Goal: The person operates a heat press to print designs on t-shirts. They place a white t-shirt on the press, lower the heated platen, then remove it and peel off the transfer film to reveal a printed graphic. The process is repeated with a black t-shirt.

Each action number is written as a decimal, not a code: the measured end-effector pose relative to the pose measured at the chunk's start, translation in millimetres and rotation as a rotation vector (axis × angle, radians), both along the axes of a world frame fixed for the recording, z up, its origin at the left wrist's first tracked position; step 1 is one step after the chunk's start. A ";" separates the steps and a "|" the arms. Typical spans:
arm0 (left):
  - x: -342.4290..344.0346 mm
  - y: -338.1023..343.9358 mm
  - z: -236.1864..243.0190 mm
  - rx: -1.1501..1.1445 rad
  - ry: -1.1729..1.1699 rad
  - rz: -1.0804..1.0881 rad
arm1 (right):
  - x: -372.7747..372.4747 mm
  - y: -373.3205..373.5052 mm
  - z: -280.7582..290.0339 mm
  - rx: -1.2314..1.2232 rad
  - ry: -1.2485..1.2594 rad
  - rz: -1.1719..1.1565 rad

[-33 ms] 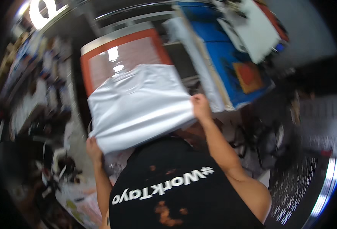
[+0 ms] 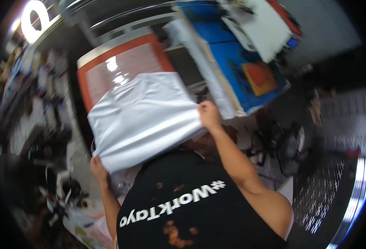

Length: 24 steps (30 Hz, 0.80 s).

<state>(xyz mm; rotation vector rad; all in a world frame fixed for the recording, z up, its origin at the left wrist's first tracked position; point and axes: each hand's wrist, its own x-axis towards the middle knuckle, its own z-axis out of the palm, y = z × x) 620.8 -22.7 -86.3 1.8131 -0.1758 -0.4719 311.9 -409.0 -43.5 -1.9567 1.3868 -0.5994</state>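
Note:
A white T-shirt (image 2: 143, 112) lies spread over an orange-framed flat board (image 2: 165, 58), its neckline toward the far end and its hem toward me. My left hand (image 2: 98, 169) is closed on the hem's left corner. On the right, my right hand (image 2: 209, 115) pinches the shirt's edge in a closed grip. Fabric is stretched between both hands, with creases running across it. The board's upper part, with a glossy pinkish panel (image 2: 133, 62) reflecting light, shows beyond the collar; the shirt hides its lower part.
To the right is a blue-covered table (image 2: 220, 52) with a white board (image 2: 270, 31) and an orange-yellow square (image 2: 258, 79) on it. Cluttered shelves (image 2: 33, 99) line the left side. A metal rail (image 2: 129, 14) crosses the far end. A ring-shaped light (image 2: 35, 20) glows at upper left.
The whole scene has shifted slightly left in view. The shirt sits a touch nearer to me on the board, and both hands keep their hold on it.

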 end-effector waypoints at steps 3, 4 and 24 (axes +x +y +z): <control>12.5 22.1 -26.8 0.369 -0.310 -0.028 | 11.6 14.7 61.5 -0.307 0.064 0.133; 18.5 14.4 -30.8 0.247 -0.155 -0.015 | 10.6 6.4 83.2 -0.312 -0.030 0.156; 28.9 -42.3 82.0 0.223 -0.330 -0.009 | -102.5 -77.7 166.3 0.245 -0.797 -0.166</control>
